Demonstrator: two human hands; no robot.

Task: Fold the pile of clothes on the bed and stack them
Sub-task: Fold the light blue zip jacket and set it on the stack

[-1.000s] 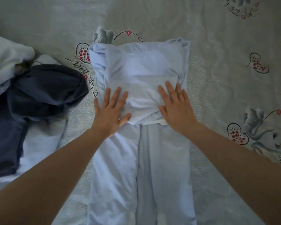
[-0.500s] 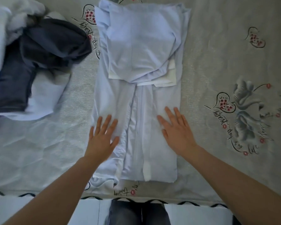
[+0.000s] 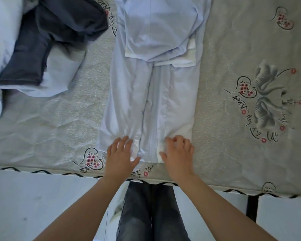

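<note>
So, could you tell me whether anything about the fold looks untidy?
Slightly: on the light blue garment, the folded-down top sits askew, with white edges poking out lower right.

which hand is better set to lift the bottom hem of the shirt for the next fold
Probably the right hand: its fingers are already curled on the near hem of the pale blue shirt, while the left hand lies flat on it.
</note>
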